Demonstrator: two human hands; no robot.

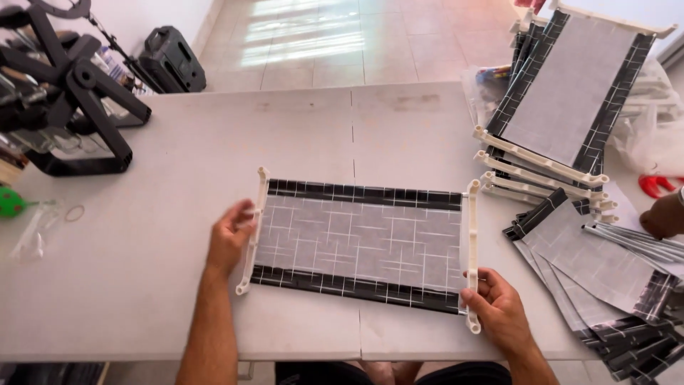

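Observation:
A grey fabric panel point(360, 242) with black edge bands lies flat on the table point(142, 278), with a white plastic rail on each short side. My left hand point(229, 235) grips the left rail point(254, 228) near its middle. My right hand point(499, 303) holds the lower end of the right rail point(472, 242). The panel is stretched between the two rails.
A stack of finished panels with white rails point(548, 142) rises at the right. Loose fabric sheets point(605, 278) and thin metal rods point(634, 239) lie beside it, near another person's hand point(662, 215). A black stand point(78, 93) occupies the far left; a black case point(169, 60) sits on the floor.

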